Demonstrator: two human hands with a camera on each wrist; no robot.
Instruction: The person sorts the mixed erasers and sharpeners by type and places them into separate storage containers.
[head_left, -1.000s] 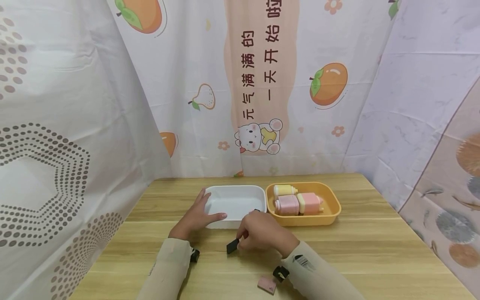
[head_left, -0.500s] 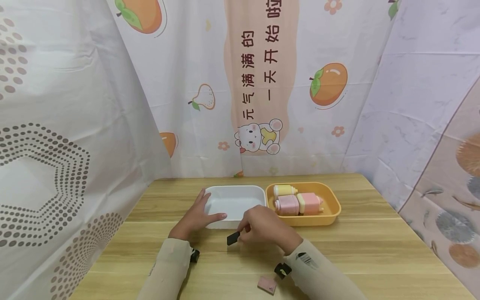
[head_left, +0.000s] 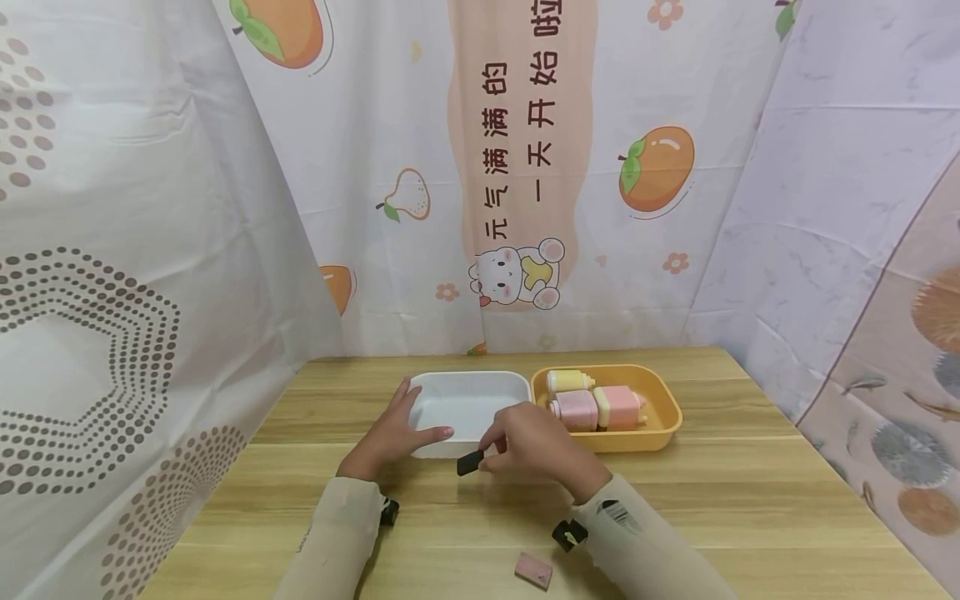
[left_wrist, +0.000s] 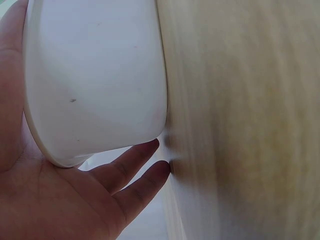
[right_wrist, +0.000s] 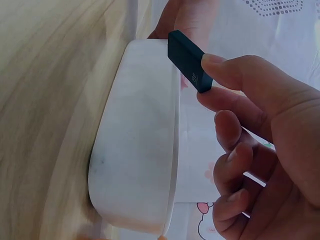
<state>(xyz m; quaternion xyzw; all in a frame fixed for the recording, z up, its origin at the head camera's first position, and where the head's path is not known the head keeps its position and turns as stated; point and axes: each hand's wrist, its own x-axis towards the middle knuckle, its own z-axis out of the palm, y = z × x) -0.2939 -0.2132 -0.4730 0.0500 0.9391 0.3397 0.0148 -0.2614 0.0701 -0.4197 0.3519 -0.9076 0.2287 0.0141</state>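
My left hand [head_left: 390, 433] rests spread round the left end of a white tray [head_left: 471, 377], thumb along the near rim. In the left wrist view, its fairly straight fingers lie by the tray's end, tips down at the table. Between thumb and index finger, my right hand [head_left: 536, 446] pinches a small black rectangular block [right_wrist: 187, 60] with pale lettering on one end. The block hangs just in front of the tray's near wall, close to rim height in the right wrist view. The other right fingers are curled loosely and hold nothing.
A yellow tray [head_left: 663, 417] stands against the white tray's right side, with three bottle-shaped things, yellow, lilac and pink [head_left: 621, 407], lying in it. A small pink block [head_left: 534, 571] lies near the front of the wooden table [head_left: 750, 500]. Printed curtains [head_left: 405, 275] enclose the back and sides.
My right hand has lifted the black block from near the table and moved it away from me, toward the white tray. The left hand and both trays have stayed put.
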